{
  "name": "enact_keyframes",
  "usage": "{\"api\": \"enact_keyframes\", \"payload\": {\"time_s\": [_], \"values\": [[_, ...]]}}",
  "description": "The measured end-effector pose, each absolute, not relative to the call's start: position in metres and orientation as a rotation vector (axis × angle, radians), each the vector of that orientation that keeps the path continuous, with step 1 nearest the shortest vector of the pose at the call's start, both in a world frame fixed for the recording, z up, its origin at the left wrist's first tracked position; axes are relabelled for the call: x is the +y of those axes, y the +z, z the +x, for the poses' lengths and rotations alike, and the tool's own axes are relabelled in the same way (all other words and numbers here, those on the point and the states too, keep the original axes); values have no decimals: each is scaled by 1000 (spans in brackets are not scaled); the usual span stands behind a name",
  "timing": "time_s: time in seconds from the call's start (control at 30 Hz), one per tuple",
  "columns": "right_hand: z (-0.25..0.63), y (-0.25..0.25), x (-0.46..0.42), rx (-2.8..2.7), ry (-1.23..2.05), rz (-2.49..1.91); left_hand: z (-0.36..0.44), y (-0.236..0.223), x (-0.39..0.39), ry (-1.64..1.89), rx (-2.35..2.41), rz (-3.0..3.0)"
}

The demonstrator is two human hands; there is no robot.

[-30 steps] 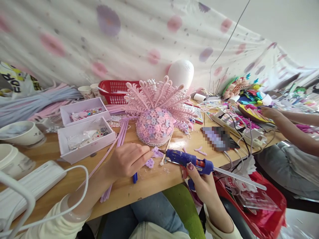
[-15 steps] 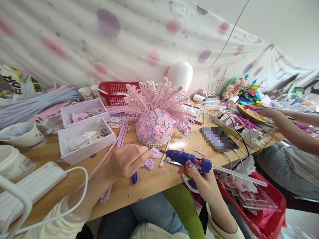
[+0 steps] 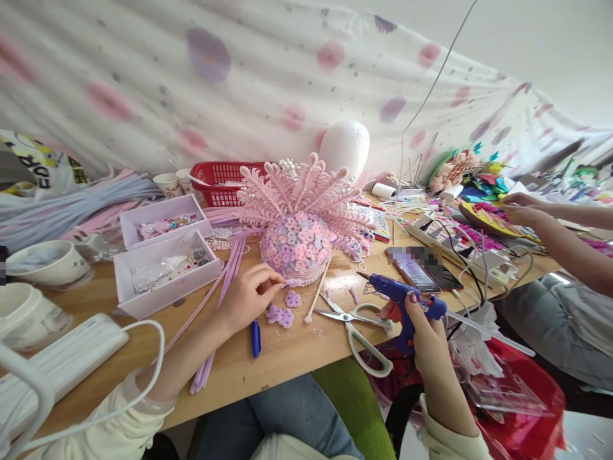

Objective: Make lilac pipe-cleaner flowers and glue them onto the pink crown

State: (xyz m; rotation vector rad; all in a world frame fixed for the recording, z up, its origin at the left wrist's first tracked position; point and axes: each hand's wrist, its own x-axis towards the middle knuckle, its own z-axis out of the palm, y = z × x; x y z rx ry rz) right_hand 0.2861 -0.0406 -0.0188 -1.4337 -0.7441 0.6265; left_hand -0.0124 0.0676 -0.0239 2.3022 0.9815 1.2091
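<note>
Between the fingertips of my left hand (image 3: 251,294) is a small purple fuzzy flower (image 3: 294,282), by the lower pearl edge of a domed headpiece (image 3: 299,246). Pink, lilac and blue flowers cover the dome, and pink feather-shaped plumes (image 3: 311,182) fan out behind it. My right hand (image 3: 424,326) is wrapped round a blue hot glue gun (image 3: 395,289), its nozzle pointing left and a clear glue stick (image 3: 498,335) out of its back. More purple flowers (image 3: 280,316) lie loose on the table. Scissors (image 3: 352,317) rest partly open below the gun.
Two white boxes of beads (image 3: 167,275) and paper cups (image 3: 45,259) stand at left. A blue pen (image 3: 256,338) and a cotton-tipped stick (image 3: 316,297) lie in front. Phones (image 3: 414,271) and a cabled power strip (image 3: 460,249) are at right, beside another person's arms (image 3: 550,220).
My left hand has brought the purple flower up towards the headpiece's rim. The glue gun has moved right and away from it, uncovering the scissors.
</note>
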Motion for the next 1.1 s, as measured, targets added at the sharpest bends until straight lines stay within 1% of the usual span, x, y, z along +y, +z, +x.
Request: {"api": "enact_keyframes", "payload": {"time_s": [0.17, 0.33, 0.7, 1.1], "values": [[310, -35, -28, -665, 924, -1307, -7, -27, 78, 1099, 1120, 2169], [321, -43, -21, -722, 983, -1256, -2, -26, 79, 1031, 1183, 2090], [326, -45, -20, -708, 983, -1233, 0, -25, 81, 982, 1297, 1989], [321, -43, -20, -724, 948, -1288, 1, -21, 75, 965, 1372, 2005]]}}
